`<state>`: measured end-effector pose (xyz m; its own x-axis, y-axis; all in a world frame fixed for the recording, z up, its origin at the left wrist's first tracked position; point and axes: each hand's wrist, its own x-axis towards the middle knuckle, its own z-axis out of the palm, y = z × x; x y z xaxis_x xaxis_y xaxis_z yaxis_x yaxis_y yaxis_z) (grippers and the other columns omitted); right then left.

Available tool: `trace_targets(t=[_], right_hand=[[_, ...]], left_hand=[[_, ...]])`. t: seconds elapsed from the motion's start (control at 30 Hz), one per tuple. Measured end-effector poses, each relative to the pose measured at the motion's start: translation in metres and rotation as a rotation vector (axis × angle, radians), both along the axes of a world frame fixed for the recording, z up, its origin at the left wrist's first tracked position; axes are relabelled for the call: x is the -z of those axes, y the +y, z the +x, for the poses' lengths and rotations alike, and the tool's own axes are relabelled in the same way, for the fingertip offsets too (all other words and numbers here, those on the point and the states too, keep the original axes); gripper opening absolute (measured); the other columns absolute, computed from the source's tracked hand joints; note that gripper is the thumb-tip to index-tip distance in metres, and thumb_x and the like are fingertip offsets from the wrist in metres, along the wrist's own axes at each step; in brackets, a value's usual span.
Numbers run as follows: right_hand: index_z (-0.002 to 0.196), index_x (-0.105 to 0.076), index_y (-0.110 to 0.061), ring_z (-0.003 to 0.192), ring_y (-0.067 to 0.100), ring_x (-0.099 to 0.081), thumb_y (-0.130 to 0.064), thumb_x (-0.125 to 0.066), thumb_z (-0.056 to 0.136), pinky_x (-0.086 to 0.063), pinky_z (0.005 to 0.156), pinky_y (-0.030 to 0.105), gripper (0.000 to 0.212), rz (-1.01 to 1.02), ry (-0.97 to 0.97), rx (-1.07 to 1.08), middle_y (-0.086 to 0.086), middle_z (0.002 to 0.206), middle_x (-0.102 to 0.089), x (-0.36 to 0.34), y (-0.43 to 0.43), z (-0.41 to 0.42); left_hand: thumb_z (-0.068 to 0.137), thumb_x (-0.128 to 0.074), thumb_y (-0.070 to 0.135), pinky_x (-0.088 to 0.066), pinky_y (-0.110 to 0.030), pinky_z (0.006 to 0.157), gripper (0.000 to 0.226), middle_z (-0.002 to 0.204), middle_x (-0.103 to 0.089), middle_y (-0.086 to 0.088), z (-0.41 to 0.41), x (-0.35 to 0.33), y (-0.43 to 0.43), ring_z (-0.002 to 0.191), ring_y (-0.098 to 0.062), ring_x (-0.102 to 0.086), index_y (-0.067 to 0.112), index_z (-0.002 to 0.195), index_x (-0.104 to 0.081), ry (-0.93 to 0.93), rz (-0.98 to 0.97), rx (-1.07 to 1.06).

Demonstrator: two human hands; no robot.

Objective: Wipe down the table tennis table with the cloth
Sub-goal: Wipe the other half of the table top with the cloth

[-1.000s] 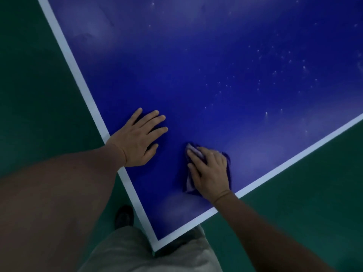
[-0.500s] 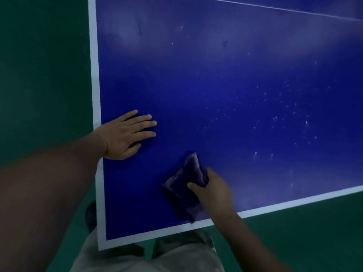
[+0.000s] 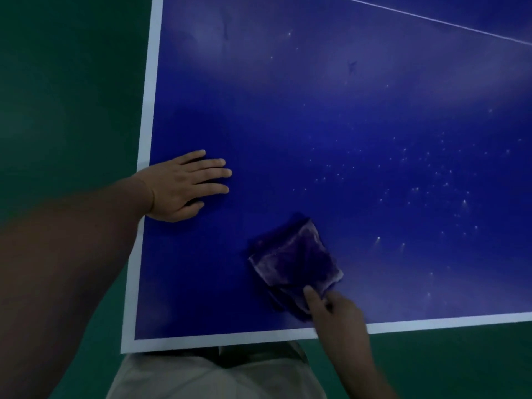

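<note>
Folded cloth point(image 3: 293, 263) diagonal on table point(image 3: 155, 82)

Deep blue table point(image 3: 316, 125) with white edge lines, purple cloth point(image 3: 293, 260), green floor point(image 3: 57, 82), beige trousers point(image 3: 201, 378)

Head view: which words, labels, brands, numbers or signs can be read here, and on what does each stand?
None can be read.
The table tennis table shows only plain white lines.
The cloth, which the right hand pinches, shows no label.
The left hand covers no text that I can see.
</note>
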<state>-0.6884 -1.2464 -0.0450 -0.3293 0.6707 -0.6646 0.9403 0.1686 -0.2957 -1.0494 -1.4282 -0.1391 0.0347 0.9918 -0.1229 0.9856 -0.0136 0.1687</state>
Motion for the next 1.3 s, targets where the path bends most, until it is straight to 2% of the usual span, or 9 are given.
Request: trace_targets(t=[0.13,0.23,0.33,0.47,0.57,0.73,0.93,1.1,1.3], right_hand=[[0.108,-0.068,-0.017,0.129,0.034,-0.045,-0.043,-0.079,0.08,-0.042,0.104,0.05,0.039,0.599,0.253,-0.396,0.009,0.134,-0.056,-0.007,0.004,-0.042],[0.133,-0.06,-0.02,0.147,0.036,-0.023,-0.022,-0.078,0.077,-0.027,0.117,0.056,0.059,0.499,0.196,-0.599,0.014,0.157,-0.034,-0.001,0.016,-0.085],[0.13,-0.06,-0.025,0.138,0.023,-0.038,-0.044,-0.063,0.096,-0.04,0.107,0.04,0.039,0.179,0.182,-0.507,-0.002,0.151,-0.039,0.004,0.029,-0.1],[0.122,-0.052,-0.029,0.11,0.019,-0.056,-0.027,-0.073,0.09,-0.055,0.083,0.028,0.038,0.217,0.141,-0.473,-0.005,0.14,-0.035,0.001,0.009,-0.055],[0.105,-0.051,-0.041,0.085,0.009,-0.06,-0.031,-0.079,0.084,-0.042,0.061,0.006,0.037,0.142,0.193,-0.46,-0.01,0.12,-0.051,0.0,-0.013,-0.012],[0.116,-0.072,-0.023,0.13,0.033,-0.043,-0.053,-0.068,0.088,-0.04,0.105,0.057,0.041,0.53,0.303,-0.663,0.011,0.137,-0.056,0.037,0.001,-0.059],[0.076,-0.068,-0.016,0.091,0.029,-0.055,-0.046,-0.056,0.095,-0.033,0.084,0.042,0.038,0.616,0.46,-0.703,0.005,0.091,-0.061,0.072,0.035,-0.111],[0.081,-0.065,-0.01,0.098,0.034,-0.056,-0.044,-0.06,0.096,-0.034,0.087,0.043,0.038,0.697,0.432,-0.304,0.009,0.097,-0.063,0.075,0.067,-0.182],[0.119,-0.059,-0.019,0.133,0.035,-0.044,-0.046,-0.048,0.099,-0.018,0.12,0.058,0.036,0.658,0.384,-0.672,0.01,0.137,-0.051,0.084,0.005,-0.085]], left_hand=[[0.096,-0.035,0.043,-0.01,-0.052,0.124,0.058,0.163,-0.028,-0.005,-0.001,-0.002,0.002,0.154,-0.025,-0.013,0.023,0.15,-0.043,0.004,-0.008,0.004],[0.095,-0.037,0.043,-0.009,-0.052,0.124,0.059,0.163,-0.027,-0.004,-0.002,0.001,0.0,0.154,-0.025,-0.013,0.024,0.15,-0.042,0.016,0.01,0.007],[0.095,-0.037,0.044,-0.007,-0.051,0.124,0.059,0.163,-0.027,-0.004,-0.003,0.003,0.002,0.154,-0.025,-0.012,0.025,0.15,-0.041,0.0,0.015,0.016],[0.096,-0.037,0.044,-0.008,-0.052,0.124,0.058,0.163,-0.027,-0.005,-0.004,0.005,0.001,0.154,-0.025,-0.012,0.025,0.15,-0.041,-0.009,0.03,0.014],[0.096,-0.037,0.043,-0.007,-0.053,0.124,0.058,0.163,-0.028,-0.005,-0.003,0.006,0.001,0.154,-0.025,-0.012,0.025,0.15,-0.04,-0.017,0.033,0.016],[0.095,-0.037,0.044,-0.005,-0.052,0.124,0.058,0.163,-0.027,-0.005,-0.004,0.003,0.002,0.154,-0.024,-0.011,0.026,0.15,-0.039,-0.03,0.021,0.015],[0.095,-0.038,0.044,-0.007,-0.052,0.124,0.058,0.163,-0.028,-0.005,-0.005,0.005,0.003,0.154,-0.024,-0.012,0.026,0.15,-0.04,-0.031,0.029,0.019],[0.095,-0.038,0.045,-0.008,-0.053,0.124,0.058,0.164,-0.026,-0.005,-0.004,0.003,0.003,0.154,-0.024,-0.011,0.026,0.151,-0.04,-0.035,0.012,0.016],[0.094,-0.041,0.043,-0.006,-0.05,0.124,0.062,0.164,-0.027,-0.006,-0.004,0.004,0.002,0.154,-0.024,-0.013,0.022,0.152,-0.038,-0.073,0.055,-0.01]])
